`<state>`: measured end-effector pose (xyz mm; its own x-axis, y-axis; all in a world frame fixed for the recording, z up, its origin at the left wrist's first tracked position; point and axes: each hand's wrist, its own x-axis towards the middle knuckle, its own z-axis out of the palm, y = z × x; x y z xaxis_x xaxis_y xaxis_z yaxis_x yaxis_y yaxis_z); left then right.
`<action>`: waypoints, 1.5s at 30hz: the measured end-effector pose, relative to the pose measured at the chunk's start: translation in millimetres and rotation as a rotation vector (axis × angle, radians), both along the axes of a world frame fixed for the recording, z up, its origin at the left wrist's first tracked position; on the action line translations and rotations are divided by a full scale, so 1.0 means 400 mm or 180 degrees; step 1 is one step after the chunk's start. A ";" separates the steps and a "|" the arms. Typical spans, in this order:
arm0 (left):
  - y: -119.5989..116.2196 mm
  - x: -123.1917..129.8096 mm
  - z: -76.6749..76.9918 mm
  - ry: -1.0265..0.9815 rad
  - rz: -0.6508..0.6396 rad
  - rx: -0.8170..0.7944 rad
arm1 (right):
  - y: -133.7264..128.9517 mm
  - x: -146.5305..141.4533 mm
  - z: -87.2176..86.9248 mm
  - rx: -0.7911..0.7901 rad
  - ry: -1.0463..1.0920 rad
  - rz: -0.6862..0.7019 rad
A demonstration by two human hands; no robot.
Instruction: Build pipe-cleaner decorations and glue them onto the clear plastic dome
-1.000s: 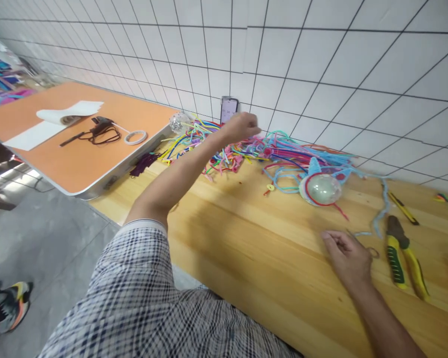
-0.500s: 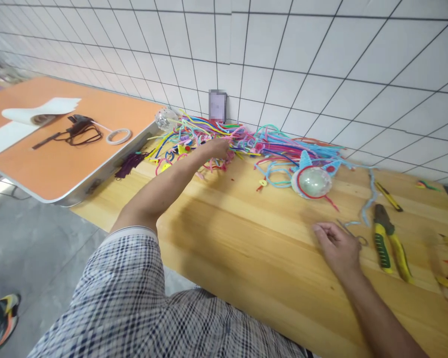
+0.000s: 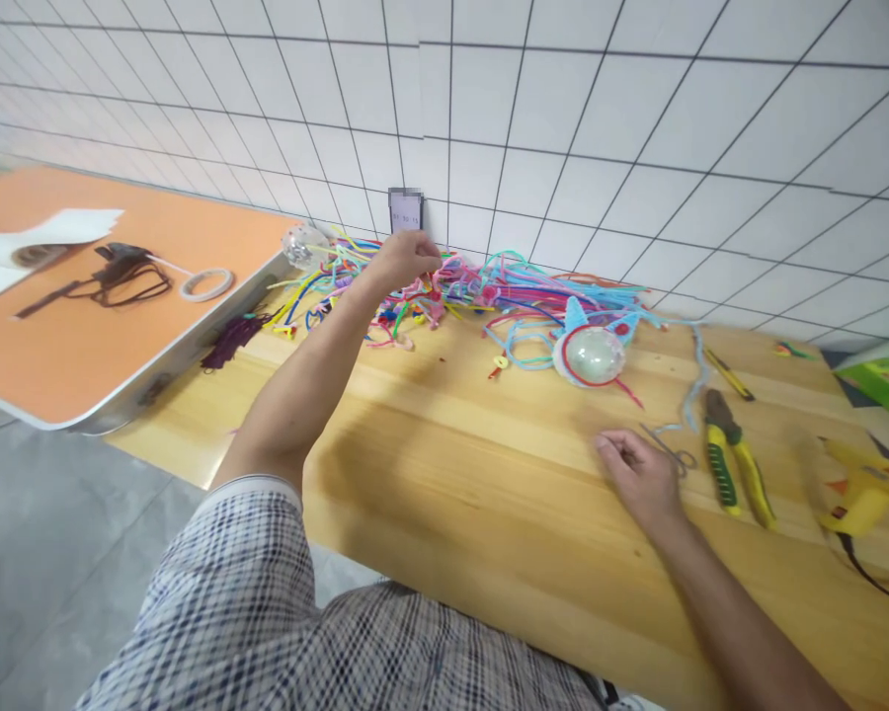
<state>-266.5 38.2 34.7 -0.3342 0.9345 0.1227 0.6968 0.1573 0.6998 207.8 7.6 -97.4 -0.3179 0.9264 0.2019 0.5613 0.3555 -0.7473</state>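
Observation:
My left hand (image 3: 409, 261) is raised over the back of a tangled pile of coloured pipe cleaners (image 3: 533, 286). Its fingers are pinched together; what they hold, if anything, is too small to make out. Some pink and red twisted pieces (image 3: 434, 306) lie just below it. My right hand (image 3: 641, 481) rests on the wooden table (image 3: 474, 474), fingers curled in, with nothing visible in them. Beside it lie small scissors (image 3: 674, 454). Farther back sits a clear dome (image 3: 594, 355) rimmed in red, with two blue pipe-cleaner ears behind it.
Yellow-green pliers (image 3: 737, 459), a yellow utility knife (image 3: 730, 375) and a yellow glue gun (image 3: 859, 484) lie at the right. An orange table (image 3: 140, 336) on the left holds a black glue gun (image 3: 122, 265), a tape roll (image 3: 205, 284) and white paper. A small clock display (image 3: 406, 209) leans on the tiled wall.
My left hand has lifted up out of the pile, its fingers now pinched above it. My right hand keeps its place by the scissors. The camera view has shifted to the right.

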 end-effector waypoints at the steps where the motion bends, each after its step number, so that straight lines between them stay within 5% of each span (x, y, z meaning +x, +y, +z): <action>1: 0.001 0.005 -0.006 -0.0020 0.0010 0.0009 | 0.000 0.000 -0.001 -0.0004 0.0000 0.0008; 12: -0.017 -0.019 -0.046 -0.0009 0.0068 -0.0409 | -0.006 -0.013 0.014 0.0054 -0.0043 -0.0083; 17: -0.034 -0.018 -0.057 -0.0532 0.0134 -0.0214 | -0.030 -0.049 0.064 0.0008 -0.0057 0.0243; 23: -0.040 0.021 -0.088 -0.1009 -0.0035 0.0056 | -0.024 -0.264 0.116 -0.0316 0.0223 0.1101; 28: -0.049 0.057 -0.088 -0.1366 -0.0194 -0.0002 | 0.086 -0.519 0.080 -0.0369 0.0577 0.0933; 32: -0.053 0.061 -0.084 -0.1753 -0.0510 -0.0058 | 0.158 -0.654 0.052 -0.0458 0.0526 0.0719; 37: -0.042 0.049 -0.099 -0.1885 -0.0812 -0.0050 | 0.180 -0.726 0.019 -0.0735 0.0937 0.1266; 45: -0.004 0.060 -0.148 -0.1977 -0.0397 0.0496 | 0.132 -0.731 0.003 -0.1590 0.1395 0.1317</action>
